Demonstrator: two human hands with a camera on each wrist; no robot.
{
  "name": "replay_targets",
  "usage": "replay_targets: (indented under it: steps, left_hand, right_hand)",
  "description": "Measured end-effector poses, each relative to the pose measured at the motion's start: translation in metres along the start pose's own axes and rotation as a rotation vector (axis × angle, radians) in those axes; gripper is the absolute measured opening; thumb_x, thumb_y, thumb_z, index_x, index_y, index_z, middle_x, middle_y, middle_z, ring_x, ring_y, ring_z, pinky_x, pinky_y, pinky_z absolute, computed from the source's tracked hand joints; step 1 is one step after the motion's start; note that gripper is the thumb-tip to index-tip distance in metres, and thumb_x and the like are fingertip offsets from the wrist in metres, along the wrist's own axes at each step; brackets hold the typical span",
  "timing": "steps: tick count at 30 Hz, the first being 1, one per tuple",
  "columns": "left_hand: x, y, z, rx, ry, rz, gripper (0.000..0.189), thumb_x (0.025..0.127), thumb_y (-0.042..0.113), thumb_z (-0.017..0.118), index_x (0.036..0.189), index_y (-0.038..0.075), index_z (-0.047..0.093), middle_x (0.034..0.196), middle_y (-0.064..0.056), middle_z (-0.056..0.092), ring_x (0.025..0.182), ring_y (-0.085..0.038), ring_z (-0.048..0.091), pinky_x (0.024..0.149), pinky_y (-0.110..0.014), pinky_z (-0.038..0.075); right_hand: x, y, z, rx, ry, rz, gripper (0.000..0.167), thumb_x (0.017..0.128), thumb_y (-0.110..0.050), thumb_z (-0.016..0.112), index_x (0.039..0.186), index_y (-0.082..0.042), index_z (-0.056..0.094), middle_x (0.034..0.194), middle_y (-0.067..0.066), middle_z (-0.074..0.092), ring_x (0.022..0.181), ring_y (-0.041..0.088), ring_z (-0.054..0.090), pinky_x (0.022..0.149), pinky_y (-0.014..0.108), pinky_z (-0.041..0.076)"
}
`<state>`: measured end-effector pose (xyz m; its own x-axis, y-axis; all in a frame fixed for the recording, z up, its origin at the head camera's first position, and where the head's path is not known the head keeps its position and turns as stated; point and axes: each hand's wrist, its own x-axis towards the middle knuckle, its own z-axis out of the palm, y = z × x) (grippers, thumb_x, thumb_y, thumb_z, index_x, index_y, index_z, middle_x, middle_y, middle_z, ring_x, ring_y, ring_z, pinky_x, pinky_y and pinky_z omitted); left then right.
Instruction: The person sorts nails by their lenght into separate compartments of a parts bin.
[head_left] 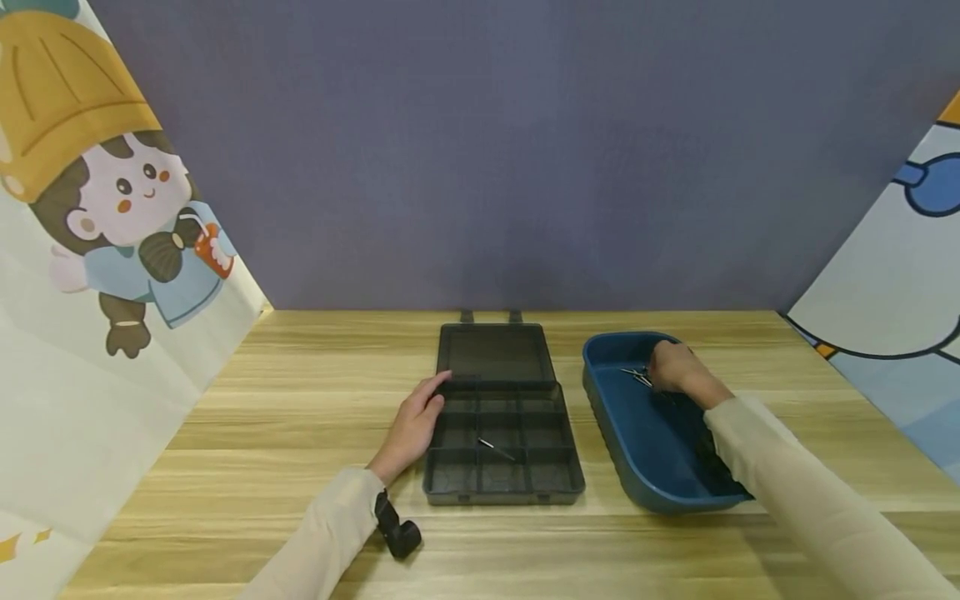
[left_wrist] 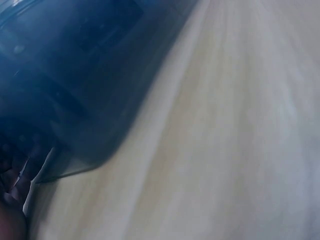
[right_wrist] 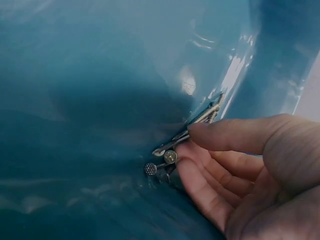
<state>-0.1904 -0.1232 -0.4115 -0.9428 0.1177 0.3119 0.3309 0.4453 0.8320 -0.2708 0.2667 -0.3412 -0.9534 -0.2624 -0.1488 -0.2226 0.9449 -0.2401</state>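
My left hand (head_left: pixel 411 427) rests along the left side of a dark see-through compartment box (head_left: pixel 504 497), its fingers fairly straight near the hinge. The box lies with its lid (head_left: pixel 495 352) folded back. A thin metal screw or nail (head_left: pixel 497 450) is in a front compartment. My right hand (head_left: pixel 675 367) reaches into the far end of a blue bin (head_left: pixel 617 442). In the right wrist view, thumb and fingers pinch a thin metal screw (right_wrist: pixel 202 117) among others. A nail head with a checkered face (right_wrist: pixel 150 169) shows beside the fingertips.
Both containers stand on a wood-grain table (head_left: pixel 315 400), with a strip of tabletop between them. A grey-blue panel (head_left: pixel 510 167) rises behind the table, and printed cartoon panels flank it. On my left wrist sits a black camera (head_left: pixel 397 533).
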Motion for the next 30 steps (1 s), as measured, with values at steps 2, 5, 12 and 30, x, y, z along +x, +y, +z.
replay_targets:
  steps: [2, 5, 12, 30]
  left_hand:
    - [0.0, 0.0005, -0.0001, -0.002, -0.004, -0.004, 0.039, 0.099, 0.003, 0.041, 0.136, 0.0, 0.049, 0.139, -0.018, 0.05, 0.134, -0.035, 0.04, 0.111, -0.051, 0.03]
    - [0.0001, 0.0012, -0.0002, -0.007, -0.007, -0.007, 0.039, 0.099, 0.003, 0.041, 0.137, 0.0, 0.048, 0.139, -0.018, 0.05, 0.135, -0.035, 0.04, 0.111, -0.051, 0.03]
    - [0.0009, 0.0012, 0.0003, -0.006, -0.004, 0.001, 0.039, 0.099, 0.003, 0.041, 0.136, -0.001, 0.049, 0.138, -0.018, 0.051, 0.134, -0.035, 0.041, 0.111, -0.051, 0.03]
    - [0.0012, -0.0016, 0.0004, -0.008, 0.0, -0.003, 0.039, 0.098, 0.002, 0.042, 0.136, -0.001, 0.049, 0.138, -0.018, 0.051, 0.134, -0.035, 0.041, 0.11, -0.051, 0.031]
  right_hand:
    - [-0.0003, -0.0006, 0.0005, -0.008, -0.004, 0.01, 0.037, 0.079, 0.002, 0.049, 0.047, -0.016, 0.042, 0.049, -0.006, 0.032, 0.048, 0.011, 0.029, 0.05, 0.024, 0.03]
    - [-0.0005, -0.0012, 0.0009, 0.002, -0.023, 0.047, 0.037, 0.079, 0.001, 0.048, 0.047, -0.016, 0.045, 0.047, -0.005, 0.04, 0.046, 0.011, 0.037, 0.048, 0.024, 0.033]
    - [-0.0004, -0.0029, 0.0009, 0.035, -0.052, 0.104, 0.037, 0.079, 0.001, 0.045, 0.047, -0.017, 0.044, 0.046, -0.005, 0.043, 0.044, 0.011, 0.042, 0.046, 0.024, 0.035]
    - [-0.0022, -0.002, 0.0, 0.109, -0.048, 0.076, 0.036, 0.075, 0.001, 0.046, 0.046, -0.019, 0.039, 0.042, -0.008, 0.045, 0.042, 0.009, 0.049, 0.044, 0.023, 0.045]
